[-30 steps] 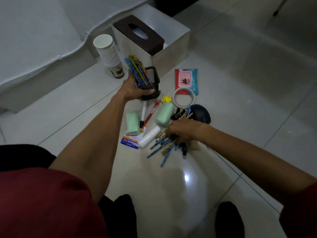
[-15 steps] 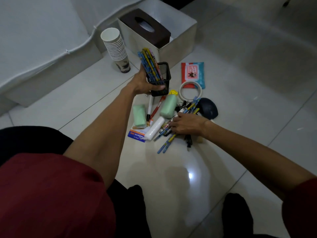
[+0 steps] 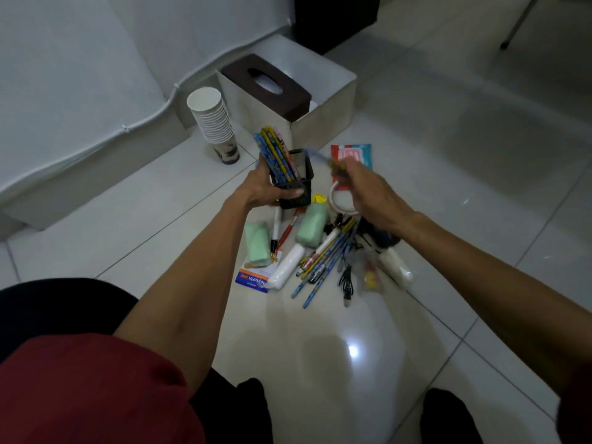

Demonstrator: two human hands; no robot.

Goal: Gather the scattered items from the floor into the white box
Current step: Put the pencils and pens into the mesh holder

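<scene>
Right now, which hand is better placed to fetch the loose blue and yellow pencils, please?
Right, probably: the left hand grips the black mesh pen holder, while the right hand, pinching a few blurred pencils, hovers nearest the loose blue and yellow pencils.

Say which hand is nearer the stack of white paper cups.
Left. The left hand, gripping the black mesh pen holder, is right of the stack of white paper cups; the right hand is farther right.
</scene>
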